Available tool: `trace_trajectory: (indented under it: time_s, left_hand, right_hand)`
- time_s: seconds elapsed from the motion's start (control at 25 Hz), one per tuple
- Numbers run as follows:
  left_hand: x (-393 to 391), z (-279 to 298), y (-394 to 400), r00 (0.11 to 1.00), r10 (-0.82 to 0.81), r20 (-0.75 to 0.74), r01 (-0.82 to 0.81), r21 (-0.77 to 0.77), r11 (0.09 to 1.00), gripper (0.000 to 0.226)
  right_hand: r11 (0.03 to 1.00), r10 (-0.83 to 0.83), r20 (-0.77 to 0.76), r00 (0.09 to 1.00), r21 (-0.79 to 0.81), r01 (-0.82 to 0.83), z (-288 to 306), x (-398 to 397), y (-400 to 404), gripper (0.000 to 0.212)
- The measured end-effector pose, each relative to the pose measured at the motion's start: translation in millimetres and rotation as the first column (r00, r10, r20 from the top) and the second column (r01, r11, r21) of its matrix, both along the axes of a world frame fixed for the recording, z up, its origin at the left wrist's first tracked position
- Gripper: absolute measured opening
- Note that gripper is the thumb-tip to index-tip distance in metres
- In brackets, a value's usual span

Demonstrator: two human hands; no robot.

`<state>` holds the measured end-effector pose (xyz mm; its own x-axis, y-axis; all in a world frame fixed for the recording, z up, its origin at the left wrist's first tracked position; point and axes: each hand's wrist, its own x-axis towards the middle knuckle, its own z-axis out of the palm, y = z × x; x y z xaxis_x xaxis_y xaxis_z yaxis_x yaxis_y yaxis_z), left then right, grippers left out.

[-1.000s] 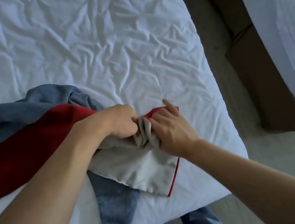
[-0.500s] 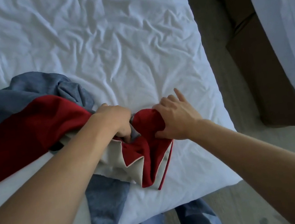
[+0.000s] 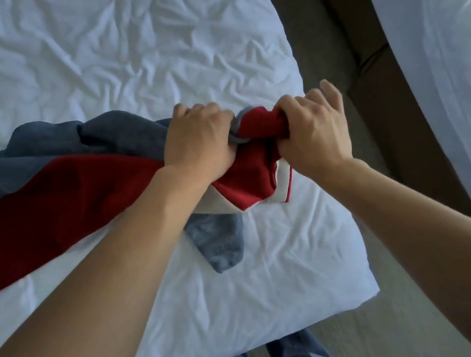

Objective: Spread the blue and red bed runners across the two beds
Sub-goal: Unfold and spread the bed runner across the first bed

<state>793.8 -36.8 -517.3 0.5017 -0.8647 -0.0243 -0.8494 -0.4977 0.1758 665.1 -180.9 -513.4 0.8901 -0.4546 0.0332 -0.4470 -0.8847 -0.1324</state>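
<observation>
Both hands, left hand [image 3: 196, 144] and right hand [image 3: 312, 130], clench the red runner [image 3: 75, 203] (bunched); blue runner [image 3: 43, 149] beneath.

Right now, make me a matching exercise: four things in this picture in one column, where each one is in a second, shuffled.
Things:
1. red runner
2. blue runner
3. second bed
4. left hand

Places:
A. far right, across the gap
B. bunched mostly behind the red cloth
C. gripping the cloth, left of the other hand
D. stretching to the left edge

Pairs: 1-D, 2-B, 3-A, 4-C
</observation>
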Motion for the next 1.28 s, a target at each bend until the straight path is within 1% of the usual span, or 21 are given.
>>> trace_trajectory:
  time_s: [0.04,0.12,0.16,0.2,0.24,0.28,0.36,0.4,0.44,0.48,0.52,0.56,0.64,0.72,0.76,0.84,0.96,1.0,1.08,1.2,1.28]
  left_hand:
    - [-7.1,-0.8,-2.8,0.994,-0.075,-0.082,0.086,0.144,0.986,0.025]
    - [-19.3,-4.8,-6.2,0.949,-0.146,-0.280,0.261,0.435,0.862,0.035]
    - [-22.2,-8.1,-7.7,0.918,-0.081,-0.387,0.286,0.507,0.814,0.040]
    - [-21.6,-11.5,-11.1,0.884,0.033,-0.467,0.246,0.523,0.816,0.043]
    - [-19.0,-14.7,-16.7,0.857,0.121,-0.501,0.178,0.509,0.842,0.043]
    - [-15.8,-17.4,-22.8,0.869,0.146,-0.473,0.112,0.476,0.872,0.039]
    - [-9.0,-26.2,-36.7,0.971,0.002,-0.241,0.093,0.384,0.919,0.026]
    - [-7.2,-32.9,-41.9,0.984,-0.074,-0.160,0.130,0.372,0.919,0.022]
    - [-6.4,-39.6,-46.2,0.981,-0.116,-0.153,0.169,0.401,0.901,0.024]
    - [-6.6,-45.2,-48.9,0.974,-0.121,-0.193,0.197,0.446,0.873,0.029]
    - [-8.9,-49.5,-49.9,0.963,-0.099,-0.250,0.211,0.479,0.852,0.030]
    - [-11.5,-52.9,-49.9,0.952,-0.087,-0.294,0.229,0.492,0.840,0.025]
    - [-13.6,-53.4,-51.7,0.944,-0.106,-0.311,0.247,0.459,0.853,0.010]
    - [-14.4,-48.8,-53.5,0.956,-0.133,-0.261,0.230,0.388,0.892,0.009]
    - [-17.2,-45.8,-56.4,0.964,-0.140,-0.226,0.211,0.330,0.920,0.010]
    - [-30.7,-39.0,-67.6,0.977,-0.164,-0.138,0.189,0.191,0.963,0.011]
    - [-67.9,-27.5,-106.9,0.978,-0.203,-0.051,0.205,0.039,0.978,0.014]
    - [-82.2,-25.1,-122.1,0.972,-0.228,-0.064,0.229,0.018,0.973,0.015]
    - [-107.8,-23.9,-146.8,0.947,-0.287,-0.143,0.295,0.041,0.954,0.020]
    - [-116.1,-30.4,-160.8,0.948,-0.230,-0.222,0.258,0.109,0.960,0.026]
    - [-102.0,-36.4,-164.7,0.964,-0.181,-0.195,0.229,0.259,0.938,0.025]
  right_hand:
    - [0.998,0.053,-0.096,0.994,0.035,-0.050,-3.3,-10.9,1.5,0.027]
    - [0.974,0.195,-0.354,0.915,0.180,-0.138,-15.1,-39.8,14.3,0.041]
    - [0.955,0.259,-0.426,0.867,0.250,-0.162,-22.6,-54.9,22.9,0.050]
    - [0.940,0.286,-0.429,0.857,0.301,-0.163,-29.3,-67.2,31.3,0.054]
    - [0.936,0.248,-0.366,0.897,0.329,-0.124,-35.0,-76.1,37.0,0.052]
    - [0.934,0.160,-0.273,0.948,0.352,-0.056,-38.9,-81.0,39.4,0.048]
    - [0.944,-0.099,-0.091,0.991,0.305,0.123,-44.4,-80.0,32.4,0.045]
    - [0.944,-0.198,-0.075,0.977,0.254,0.211,-46.9,-75.9,25.4,0.041]
    - [0.940,-0.254,-0.118,0.960,0.204,0.274,-51.1,-71.9,19.3,0.034]
    - [0.928,-0.292,-0.198,0.936,0.178,0.327,-54.4,-66.4,16.0,0.032]
    - [0.909,-0.318,-0.277,0.907,0.183,0.374,-57.6,-60.2,15.6,0.039]
    - [0.884,-0.336,-0.321,0.886,0.219,0.414,-62.1,-56.1,18.1,0.041]
    - [0.861,-0.364,-0.287,0.886,0.259,0.437,-70.2,-54.5,25.3,0.028]
    - [0.855,-0.399,-0.242,0.884,0.250,0.454,-70.0,-60.0,22.9,0.011]
    - [0.849,-0.428,-0.218,0.877,0.235,0.473,-67.2,-64.8,15.5,0.008]
    - [0.829,-0.495,-0.132,0.859,0.223,0.512,-57.2,-78.2,-6.2,0.013]
    - [0.783,-0.594,-0.012,0.804,0.219,0.582,-40.1,-103.3,-53.3,0.017]
    - [0.768,-0.615,-0.020,0.788,0.213,0.604,-37.5,-114.0,-69.0,0.017]
    - [0.745,-0.616,-0.119,0.779,0.235,0.625,-35.6,-135.4,-91.5,0.018]
    - [0.760,-0.508,-0.320,0.799,0.270,0.591,-45.7,-166.0,-96.9,0.023]
    - [0.785,-0.436,-0.355,0.827,0.299,0.543,-56.6,-174.7,-95.8,0.036]
